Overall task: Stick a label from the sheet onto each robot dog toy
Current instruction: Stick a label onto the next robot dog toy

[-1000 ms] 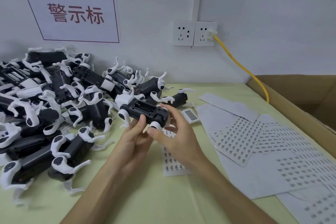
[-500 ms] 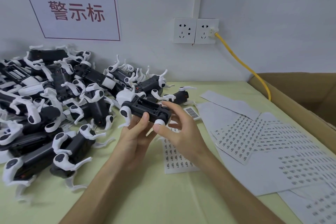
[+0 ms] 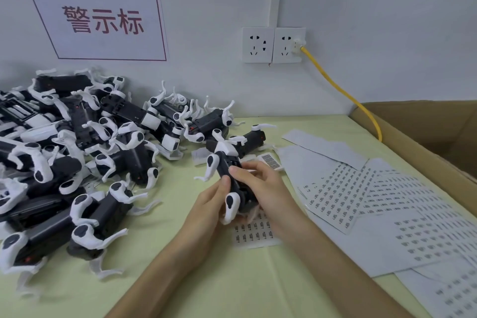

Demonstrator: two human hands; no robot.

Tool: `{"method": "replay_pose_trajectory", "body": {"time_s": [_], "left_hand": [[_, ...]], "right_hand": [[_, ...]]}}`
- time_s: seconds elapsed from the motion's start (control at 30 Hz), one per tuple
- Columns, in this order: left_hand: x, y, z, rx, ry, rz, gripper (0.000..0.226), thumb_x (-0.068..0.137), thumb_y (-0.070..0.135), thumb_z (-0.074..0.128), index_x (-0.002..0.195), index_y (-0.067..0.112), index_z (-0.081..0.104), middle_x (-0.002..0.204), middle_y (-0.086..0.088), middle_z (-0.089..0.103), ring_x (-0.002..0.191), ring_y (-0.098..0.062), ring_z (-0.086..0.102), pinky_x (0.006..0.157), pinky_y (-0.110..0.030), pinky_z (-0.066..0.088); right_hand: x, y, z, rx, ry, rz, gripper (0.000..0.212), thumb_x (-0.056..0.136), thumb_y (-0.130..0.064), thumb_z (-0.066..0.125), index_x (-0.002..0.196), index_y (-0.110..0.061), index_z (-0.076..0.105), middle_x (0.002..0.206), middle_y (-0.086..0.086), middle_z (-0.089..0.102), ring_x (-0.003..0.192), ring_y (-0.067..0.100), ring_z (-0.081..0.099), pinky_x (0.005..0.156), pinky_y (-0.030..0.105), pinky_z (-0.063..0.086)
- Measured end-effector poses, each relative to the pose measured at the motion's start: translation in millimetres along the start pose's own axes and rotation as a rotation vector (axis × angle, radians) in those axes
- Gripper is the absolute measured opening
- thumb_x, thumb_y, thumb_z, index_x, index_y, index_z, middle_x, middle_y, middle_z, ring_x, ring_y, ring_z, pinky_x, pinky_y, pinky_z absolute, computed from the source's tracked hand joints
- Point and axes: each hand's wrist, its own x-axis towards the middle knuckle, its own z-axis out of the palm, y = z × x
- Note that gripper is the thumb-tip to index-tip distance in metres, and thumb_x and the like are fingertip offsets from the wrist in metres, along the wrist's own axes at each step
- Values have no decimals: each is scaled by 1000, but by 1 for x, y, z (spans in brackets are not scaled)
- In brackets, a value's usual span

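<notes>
A black robot dog toy (image 3: 227,173) with white legs is held between both hands above the table, its long axis running away from me. My left hand (image 3: 209,204) grips it from the left, thumb on its side. My right hand (image 3: 260,188) wraps over it from the right, forefinger pressed on the body. A small label sheet (image 3: 254,236) lies flat under the hands. A large pile of robot dog toys (image 3: 77,152) fills the left of the table. One more toy (image 3: 247,138) lies just behind the held one.
Several larger label sheets (image 3: 361,196) overlap on the right of the pale green table (image 3: 232,286). A small barcode tag (image 3: 271,161) lies behind my right hand. An open cardboard box (image 3: 426,142) stands at the far right. A yellow cable (image 3: 343,93) runs from the wall socket.
The toy was turned in both hands from lying crosswise to pointing away from me. My right hand moved over its top.
</notes>
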Motion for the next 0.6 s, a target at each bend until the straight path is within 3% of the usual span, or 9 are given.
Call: {"method": "replay_pose_trajectory", "body": {"time_s": [0.13, 0.27, 0.43, 0.53, 0.6], "left_hand": [[1, -4, 1, 82, 17, 8, 53, 97, 50, 61, 109, -1, 70, 92, -17, 74, 82, -28, 70, 80, -43, 56], [2, -7, 2, 185, 44, 45, 57, 96, 53, 62, 102, -4, 68, 84, -8, 72, 73, -20, 68, 76, -44, 54], [1, -6, 0, 51, 74, 50, 46, 98, 48, 56, 114, 9, 75, 97, -11, 77, 80, -20, 72, 66, -29, 56], [0, -1, 0, -42, 124, 29, 50, 92, 53, 52, 111, 15, 78, 103, -24, 72, 82, -26, 66, 68, -36, 54], [-1, 1, 1, -83, 134, 18, 47, 93, 53, 49, 107, 19, 80, 113, -29, 71, 88, -31, 63, 75, -42, 47]], "right_hand": [[3, 1, 1, -33, 111, -14, 33, 85, -46, 77, 94, -15, 71, 77, -5, 69, 72, 11, 68, 70, 31, 54], [2, 1, 0, 2, 112, -7, 41, 84, -51, 76, 90, -12, 68, 74, -5, 67, 65, 10, 65, 59, 22, 50], [3, 1, -3, 11, -24, -31, 38, 83, -43, 82, 104, -15, 68, 100, 3, 71, 85, 21, 73, 78, 42, 59], [5, 1, -6, -16, -120, -66, 43, 75, -37, 80, 112, -19, 69, 112, 3, 70, 99, 25, 72, 86, 41, 58], [5, 0, -7, 14, -171, -57, 46, 74, -34, 79, 116, -19, 68, 115, 2, 70, 99, 25, 72, 81, 39, 56]]}}
